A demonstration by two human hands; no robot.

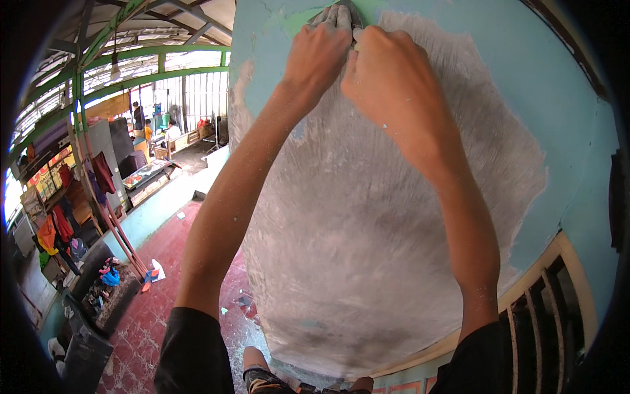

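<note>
A metal scraper (354,14) lies against the upper wall, where pale blue and green paint (298,14) borders a large scraped grey patch (394,230). My right hand (394,85) is closed around the scraper, knuckles up. My left hand (315,56) is beside it, dust-covered fingers pressed together on the blade, partly hiding it. Both forearms reach up from the lower edge, and small flecks of debris speckle my skin.
To the left, below, are a red tiled floor (147,328), a low ledge (118,236), hanging clothes (62,223) and green beams (161,60). People (172,131) are in the far background. A barred window (538,315) is at lower right.
</note>
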